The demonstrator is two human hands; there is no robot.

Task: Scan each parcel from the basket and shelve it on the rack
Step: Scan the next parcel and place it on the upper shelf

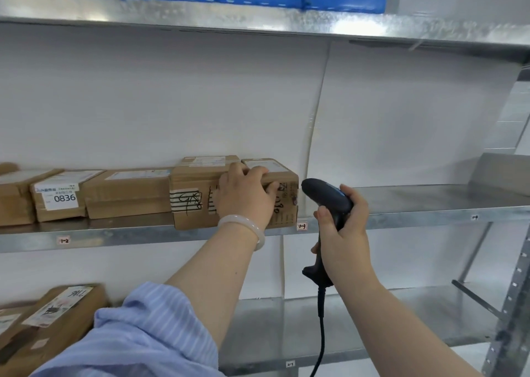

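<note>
Head cam: left hand (246, 197) has its fingers curled over the top edge of the brown parcel (286, 202), which sits mid-frame on the middle shelf (401, 219). Right hand (345, 233) is wrapped around the black scanner (327, 196), just right of it.

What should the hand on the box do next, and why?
Probably push the box back a little, then let go. The left hand holds it on the shelf, but its front sits at the edge, further forward than the neighbouring boxes. The right hand holds the scanner.
</note>
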